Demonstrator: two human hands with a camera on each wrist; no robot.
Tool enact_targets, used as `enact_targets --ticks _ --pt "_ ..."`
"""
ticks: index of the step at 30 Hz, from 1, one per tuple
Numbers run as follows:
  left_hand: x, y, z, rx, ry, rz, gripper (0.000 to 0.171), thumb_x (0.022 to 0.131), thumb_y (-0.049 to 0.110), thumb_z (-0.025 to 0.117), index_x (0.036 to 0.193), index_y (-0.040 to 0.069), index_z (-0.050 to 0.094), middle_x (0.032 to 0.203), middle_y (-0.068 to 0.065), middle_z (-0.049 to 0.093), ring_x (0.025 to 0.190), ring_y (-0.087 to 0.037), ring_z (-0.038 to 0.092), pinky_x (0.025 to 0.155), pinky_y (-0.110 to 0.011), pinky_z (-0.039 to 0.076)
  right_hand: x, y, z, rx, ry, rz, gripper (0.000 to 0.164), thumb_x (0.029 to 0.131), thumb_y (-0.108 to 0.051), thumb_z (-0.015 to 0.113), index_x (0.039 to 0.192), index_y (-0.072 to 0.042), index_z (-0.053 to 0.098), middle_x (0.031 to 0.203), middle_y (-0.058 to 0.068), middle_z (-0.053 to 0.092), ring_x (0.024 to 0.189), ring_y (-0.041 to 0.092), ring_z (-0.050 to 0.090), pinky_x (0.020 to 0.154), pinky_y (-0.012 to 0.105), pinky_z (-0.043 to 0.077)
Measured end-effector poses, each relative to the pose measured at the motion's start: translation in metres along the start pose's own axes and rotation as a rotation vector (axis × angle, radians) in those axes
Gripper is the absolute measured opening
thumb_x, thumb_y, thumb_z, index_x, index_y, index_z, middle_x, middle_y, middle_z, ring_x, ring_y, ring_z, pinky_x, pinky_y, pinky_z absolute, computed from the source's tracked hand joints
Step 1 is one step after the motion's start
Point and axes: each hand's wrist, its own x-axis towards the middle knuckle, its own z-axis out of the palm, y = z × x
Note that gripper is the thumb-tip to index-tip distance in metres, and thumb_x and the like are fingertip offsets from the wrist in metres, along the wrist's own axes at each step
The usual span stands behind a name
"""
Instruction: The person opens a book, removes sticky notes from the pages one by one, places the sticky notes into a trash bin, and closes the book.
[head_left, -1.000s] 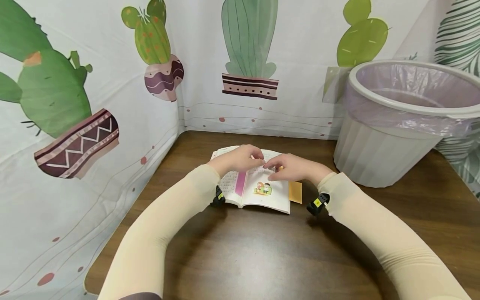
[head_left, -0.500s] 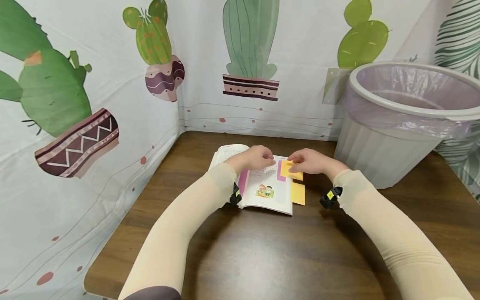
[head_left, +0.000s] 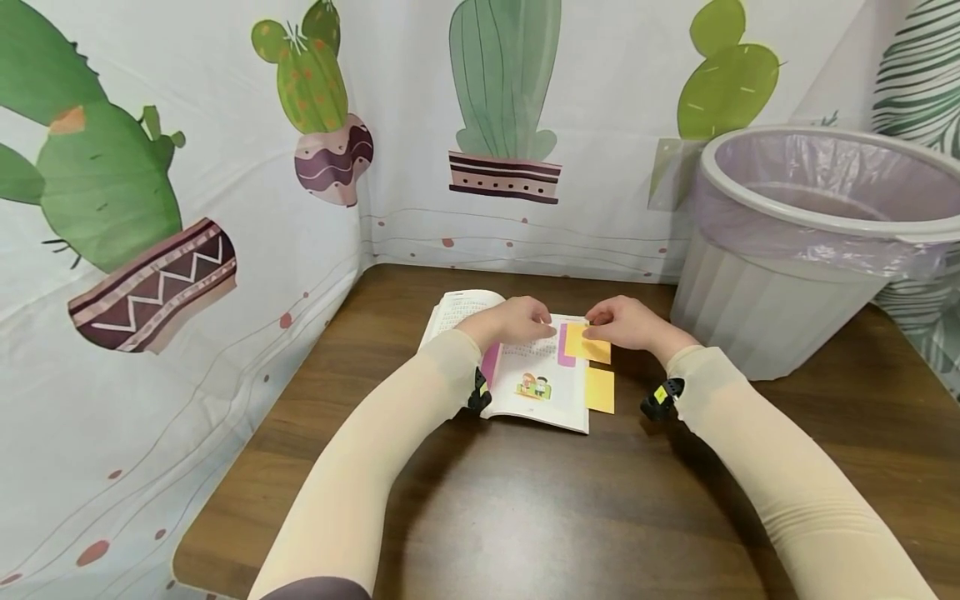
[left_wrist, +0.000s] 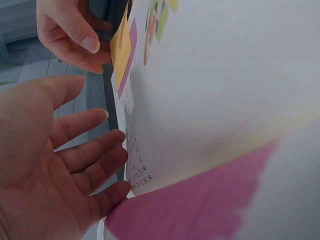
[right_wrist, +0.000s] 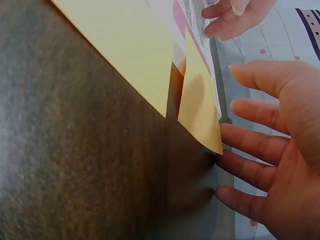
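An open book (head_left: 551, 412) with printed text, purple panels and a cartoon of two figures lies on the table. One yellow sticky note (head_left: 587, 343) overlaps a purple panel at the right page's edge and juts past it. Nearer the front, a second yellow sticky note (head_left: 600, 390) sticks out from the same side. My right hand (head_left: 636, 323) is at the upper note, its fingers loosely spread by the note's outer edge. Over the top of the book is my left hand (head_left: 517, 321); the left wrist view shows its fingers apart, tips at the page edge, holding nothing.
A large grey bin (head_left: 757, 308) with a translucent purple liner stands at the back right. Behind the brown table (head_left: 517, 508) hangs a white cloth (head_left: 420, 225) printed with cacti. Black wrist straps (head_left: 662, 398) sit over the cream sleeves.
My right hand has moved right from mid-page to the book's edge, where the upper sticky note now shows. My left hand has shifted slightly right, and both have nearly settled since half a second ago.
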Motion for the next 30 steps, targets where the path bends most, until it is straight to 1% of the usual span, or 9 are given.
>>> enact_targets --ticks 4,9,14,17,24,30 --pt "0.0 0.001 0.0 0.008 -0.004 -0.004 0.045 0.103 0.042 0.058 0.133 0.01 0.065 0.135 -0.009 0.066 0.129 -0.025 0.06 0.112 -0.043 0.047 0.001 0.0 0.001 -0.01 0.002 0.016 0.044 0.095 -0.033 0.071 0.128 -0.004 0.07 0.125 0.018 0.071 0.109 0.031 0.066 0.099 0.051 0.055" --pt "-0.001 0.001 0.0 -0.005 -0.003 -0.022 0.045 0.103 0.043 0.058 0.134 0.011 0.065 0.136 -0.008 0.066 0.13 -0.024 0.059 0.113 -0.043 0.047 0.005 0.003 0.002 -0.045 -0.009 0.038 0.04 0.097 -0.03 0.067 0.126 -0.002 0.072 0.123 0.018 0.072 0.105 0.03 0.064 0.099 0.051 0.055" --pt "-0.001 0.001 0.0 -0.004 0.002 -0.026 0.045 0.103 0.042 0.058 0.134 0.011 0.065 0.136 -0.007 0.066 0.131 -0.024 0.058 0.113 -0.042 0.047 0.008 0.006 0.006 -0.088 0.013 0.04 0.037 0.095 -0.023 0.065 0.124 -0.001 0.073 0.123 0.018 0.073 0.108 0.031 0.064 0.1 0.052 0.053" --pt "-0.001 0.001 0.0 -0.002 0.001 -0.025 0.045 0.103 0.042 0.058 0.133 0.011 0.065 0.136 -0.007 0.066 0.131 -0.024 0.058 0.113 -0.042 0.047 0.008 0.005 0.007 -0.101 0.033 0.035 0.034 0.094 -0.019 0.063 0.122 -0.001 0.074 0.121 0.018 0.073 0.105 0.031 0.063 0.099 0.051 0.053" --pt "0.0 0.002 -0.001 -0.008 -0.007 -0.047 0.045 0.102 0.043 0.058 0.134 0.012 0.065 0.136 -0.006 0.066 0.129 -0.023 0.059 0.113 -0.042 0.047 0.004 0.002 0.009 -0.072 0.068 0.033 0.027 0.094 -0.013 0.062 0.116 -0.006 0.075 0.114 0.015 0.072 0.097 0.028 0.06 0.092 0.045 0.054" --pt "0.0 0.002 -0.001 -0.016 -0.019 -0.064 0.046 0.102 0.045 0.059 0.134 0.013 0.065 0.134 -0.005 0.067 0.127 -0.021 0.059 0.112 -0.042 0.047 0.001 -0.003 0.012 -0.046 0.083 0.004 0.025 0.096 -0.01 0.059 0.115 -0.007 0.074 0.111 0.013 0.071 0.095 0.028 0.058 0.089 0.042 0.053"
